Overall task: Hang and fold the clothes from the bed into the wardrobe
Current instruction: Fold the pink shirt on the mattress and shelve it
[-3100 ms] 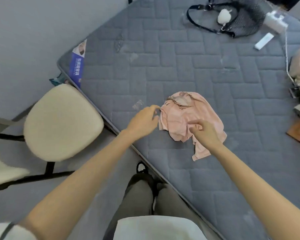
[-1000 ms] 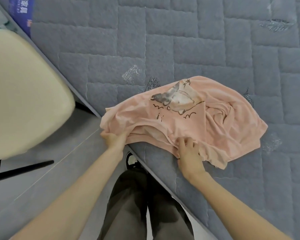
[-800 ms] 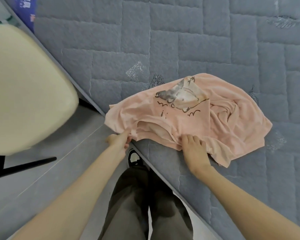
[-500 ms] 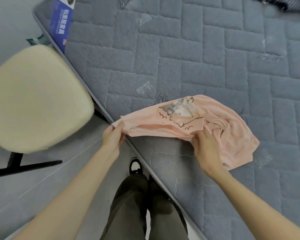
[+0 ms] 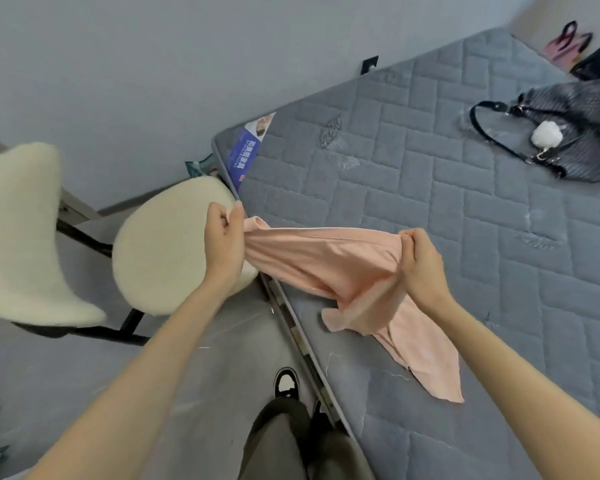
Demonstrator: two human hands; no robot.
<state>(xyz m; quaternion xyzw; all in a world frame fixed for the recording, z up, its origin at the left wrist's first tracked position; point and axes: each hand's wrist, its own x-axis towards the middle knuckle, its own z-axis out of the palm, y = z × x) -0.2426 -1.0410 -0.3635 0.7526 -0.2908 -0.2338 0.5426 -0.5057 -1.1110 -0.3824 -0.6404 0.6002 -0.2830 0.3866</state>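
A pink T-shirt (image 5: 329,261) hangs stretched in the air between my two hands, above the near edge of the grey quilted mattress (image 5: 430,188). My left hand (image 5: 224,237) grips one end of it in a fist, over the gap beside the bed. My right hand (image 5: 421,265) grips the other end, bunched. The loose rest of the shirt droops from my right hand and its tail trails down toward the mattress. The printed picture on the shirt is out of sight. No wardrobe is in view.
A cream padded chair (image 5: 163,247) on a black frame stands left of the bed, close to my left hand. A dark handbag (image 5: 575,133) with a white pompom lies at the far right of the mattress. My legs and a shoe (image 5: 286,382) are below.
Both hands have lifted the shirt off the mattress and pulled it taut between them. My head has tilted up, bringing the wall, the chair back and the handbag into view.
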